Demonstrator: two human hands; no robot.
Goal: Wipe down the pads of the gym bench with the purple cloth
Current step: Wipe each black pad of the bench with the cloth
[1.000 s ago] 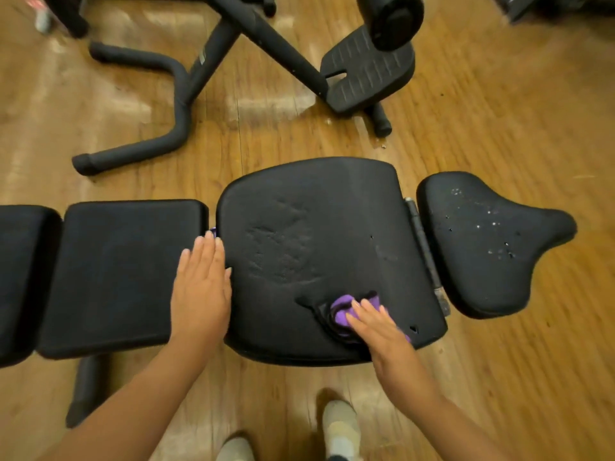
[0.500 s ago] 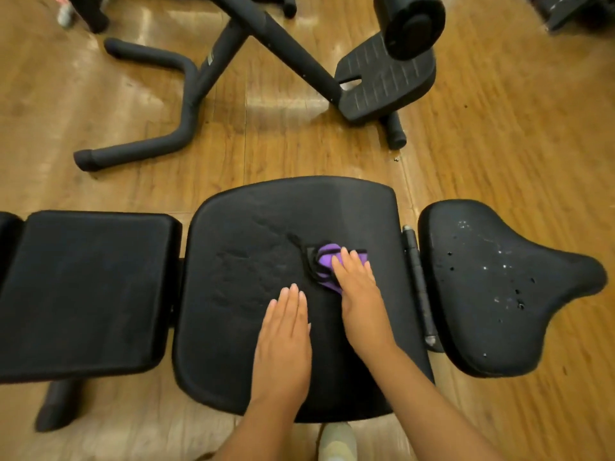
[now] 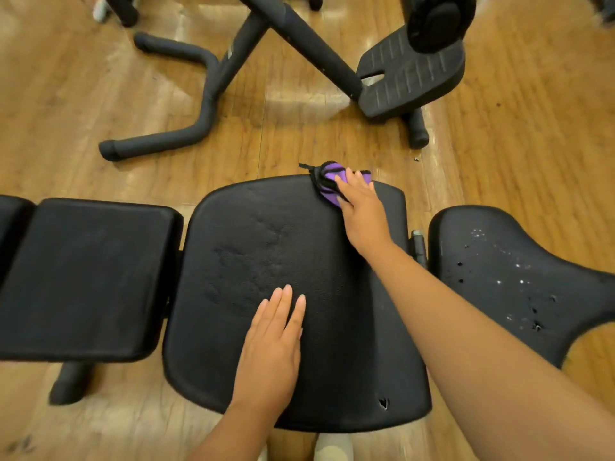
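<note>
Head cam looks straight down on a black gym bench point(image 3: 349, 377) that runs left to right across a wood floor point(image 3: 532, 128). The purple cloth point(image 3: 327, 183), which has black edging, sits bunched up right at the far edge of the big middle pad point(image 3: 259, 234), toward its right corner, with a bit of it poking out past the edge. The right hand point(image 3: 361, 207) is on top of it, fingers laid over the cloth and pressing it into the pad; can't really tell if the fingertips curl around it or just push down. The left hand point(image 3: 271, 347) lies flat on the same pad nearer the camera, fingers straight and together, holding nothing. That middle pad has a rough, worn patch left of centre and a small tear point(image 3: 383, 403) near its front right corner. To the left there's a rectangular pad point(image 3: 83, 277), just beside the middle one with a narrow gap between. To the right is a saddle-shaped seat pad point(image 3: 506, 277) with little holes and pale specks all over it. Behind the bench, some other machine's black tube frame point(image 3: 206, 104) and ribbed foot plate point(image 3: 412, 74) stand on the floor. A pale shoe point(image 3: 332, 449) peeks out at the bottom edge.
</note>
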